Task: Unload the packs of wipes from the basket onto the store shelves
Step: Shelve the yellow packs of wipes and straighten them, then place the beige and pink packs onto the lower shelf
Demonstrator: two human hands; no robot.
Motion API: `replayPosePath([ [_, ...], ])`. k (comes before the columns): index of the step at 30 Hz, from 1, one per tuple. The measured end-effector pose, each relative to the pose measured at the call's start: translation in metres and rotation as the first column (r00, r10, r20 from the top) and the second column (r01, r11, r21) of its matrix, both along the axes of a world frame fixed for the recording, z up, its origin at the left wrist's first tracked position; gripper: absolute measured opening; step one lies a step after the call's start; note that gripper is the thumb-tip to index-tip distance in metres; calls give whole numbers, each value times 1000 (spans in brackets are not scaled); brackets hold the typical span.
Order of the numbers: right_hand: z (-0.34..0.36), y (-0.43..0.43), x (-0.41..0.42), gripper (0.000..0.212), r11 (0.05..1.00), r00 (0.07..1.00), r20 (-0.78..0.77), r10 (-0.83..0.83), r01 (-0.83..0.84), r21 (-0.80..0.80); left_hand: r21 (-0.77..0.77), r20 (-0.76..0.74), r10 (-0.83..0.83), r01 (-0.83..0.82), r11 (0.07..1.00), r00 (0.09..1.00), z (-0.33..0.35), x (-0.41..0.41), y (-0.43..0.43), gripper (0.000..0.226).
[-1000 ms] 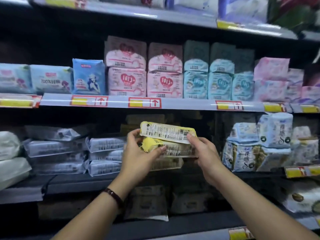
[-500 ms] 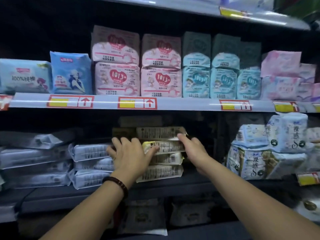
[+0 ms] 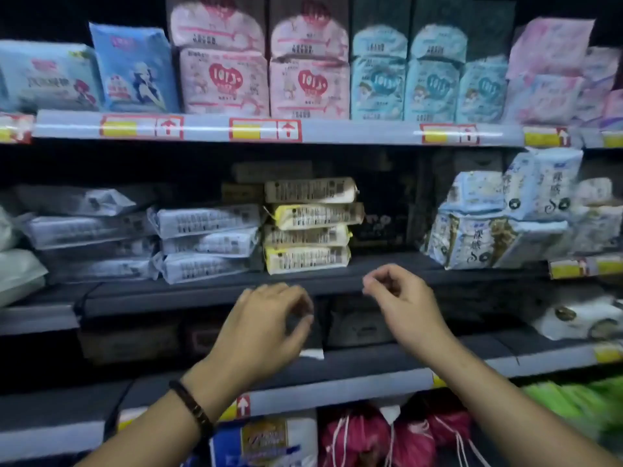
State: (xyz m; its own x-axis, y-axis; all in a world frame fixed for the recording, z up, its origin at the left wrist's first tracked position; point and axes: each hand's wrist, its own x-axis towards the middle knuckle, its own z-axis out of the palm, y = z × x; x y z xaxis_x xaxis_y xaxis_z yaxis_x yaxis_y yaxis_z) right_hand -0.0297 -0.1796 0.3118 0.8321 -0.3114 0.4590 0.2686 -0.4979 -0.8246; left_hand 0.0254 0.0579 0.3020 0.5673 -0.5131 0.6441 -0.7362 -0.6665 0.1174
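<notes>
four yellow wipe packs [image 3: 308, 227] stacked on the middle shelf [image 3: 202, 289], your left hand [image 3: 266, 320] and right hand [image 3: 403, 298] below, grip loose, empty

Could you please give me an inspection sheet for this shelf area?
Surface: dark grey middle shelf, holding flat packs.
Job's things: four flat yellow-and-cream wipe packs, stacked on that shelf; basket not in view.
Clutter: pale grey flat packs stacked left of them; blue-and-white packs to the right.
Hands: left hand and right hand in front of the shelf edge, fingers loosely curled, holding nothing.
Cables: nothing seen.
Surroundings: pink and blue upright packs on the upper shelf.
</notes>
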Motion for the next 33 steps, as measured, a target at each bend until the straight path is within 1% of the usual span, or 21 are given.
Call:
replayPosePath([
  [3, -82, 3, -32, 16, 996, 985, -157, 65, -74, -52, 98, -261, -45, 73, 992, 964, -73, -35, -2, 20],
  [6, -191, 0, -71, 11, 996, 935, -354, 10, -42, -83, 165, -493, -7, 101, 981, 870, -164, -65, -4, 24],
  [7, -229, -4, -87, 12, 995, 898, -439, -24, -22, -98, 201, -565, 22, 112, 973, 825, -194, -74, -1, 24],
  [8, -261, -6, -103, 17, 990, 839, -540, -64, -12, -137, 272, -631, 74, 131, 953, 773, -219, -84, 1, 24],
  [10, -299, -11, -119, 23, 971, 693, -707, -141, -41, -234, 450, -708, 183, 236, 861, 682, -249, -94, 1, 33],
  [11, -309, -11, -119, 20, 975, 660, -738, -139, -38, -218, 460, -753, 193, 294, 838, 629, -256, -97, -2, 39],
  [12, -319, -12, -117, 19, 976, 640, -756, -138, -42, -214, 427, -797, 178, 331, 841, 577, -258, -100, -5, 39],
  [13, -325, -11, -116, 20, 971, 599, -787, -145, -65, -228, 404, -820, 162, 353, 844, 550, -258, -102, -10, 35],
  [14, -331, -10, -115, 24, 958, 540, -825, -166, -111, -266, 412, -822, 164, 370, 833, 545, -257, -102, -15, 33],
  [16, -352, -9, -114, 42, 913, 396, -895, -205, -251, -321, 480, -807, 197, 424, 768, 557, -260, -98, -21, 42],
  [18, -373, -6, -123, 62, 864, 219, -943, -250, -389, -319, 556, -794, 270, 471, 684, 545, -267, -93, -25, 49],
  [19, -381, -4, -128, 75, 842, 144, -951, -272, -443, -308, 584, -788, 306, 491, 646, 534, -273, -90, -26, 51],
  [20, -387, 0, -133, 95, 815, 85, -950, -300, -496, -301, 606, -780, 337, 504, 615, 527, -277, -87, -27, 54],
  [21, -392, 5, -138, 112, 783, 52, -941, -334, -541, -307, 625, -771, 365, 512, 589, 521, -281, -86, -28, 57],
  [22, -398, 8, -141, 123, 751, 50, -928, -370, -572, -330, 633, -768, 379, 520, 573, 517, -284, -85, -29, 60],
  [23, -403, 10, -144, 127, 718, 52, -911, -409, -597, -357, 636, -767, 385, 529, 562, 513, -286, -84, -30, 61],
  [25, -409, 16, -147, 127, 655, 71, -877, -474, -638, -406, 625, -776, 375, 546, 557, 507, -288, -82, -32, 62],
  [27, -412, 19, -148, 122, 617, 107, -851, -514, -643, -454, 613, -786, 366, 553, 565, 498, -290, -79, -32, 62],
  [29, -409, 19, -147, 109, 624, 159, -850, -502, -615, -483, 617, -784, 374, 547, 566, 496, -290, -75, -31, 61],
  [31, -405, 16, -147, 92, 658, 208, -866, -455, -577, -484, 620, -781, 382, 539, 570, 494, -289, -72, -29, 60],
  [33, -397, 11, -147, 87, 705, 226, -886, -405, -539, -460, 626, -775, 388, 521, 580, 498, -289, -69, -26, 56],
])
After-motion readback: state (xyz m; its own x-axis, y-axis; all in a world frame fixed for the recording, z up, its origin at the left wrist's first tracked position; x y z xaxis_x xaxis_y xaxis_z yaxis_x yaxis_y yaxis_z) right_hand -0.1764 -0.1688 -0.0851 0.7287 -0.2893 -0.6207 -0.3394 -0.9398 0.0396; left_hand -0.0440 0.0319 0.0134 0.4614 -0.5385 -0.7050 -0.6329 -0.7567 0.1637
